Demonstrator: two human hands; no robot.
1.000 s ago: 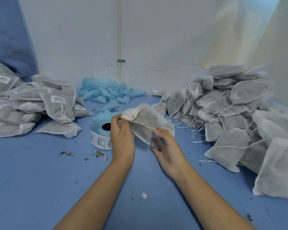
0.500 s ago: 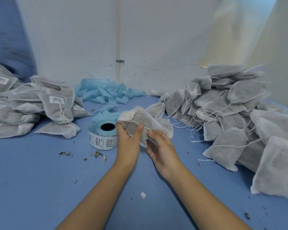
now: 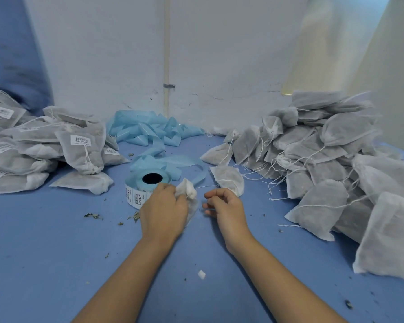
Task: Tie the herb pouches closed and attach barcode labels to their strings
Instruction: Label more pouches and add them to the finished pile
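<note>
My left hand [image 3: 163, 210] grips the gathered neck of a white herb pouch [image 3: 187, 190]; the pouch body is mostly hidden under that hand, low over the blue table [image 3: 44, 241]. My right hand [image 3: 224, 207] is a short way to the right, fingers curled, pinching the thin white drawstring [image 3: 207, 186] that runs out of the pouch's neck. Just behind my left hand stands the roll of barcode labels [image 3: 140, 190].
Labelled pouches [image 3: 79, 148] are piled at the left and unlabelled pouches with loose strings [image 3: 324, 159] at the right. One pouch [image 3: 229, 180] lies alone behind my right hand. Blue backing tape [image 3: 149, 131] is heaped by the wall. Herb crumbs [image 3: 92, 215] dot the table.
The pouch has come down from in front of me toward the table. My left hand now bunches its neck, and my right hand has drawn away to the right with the string.
</note>
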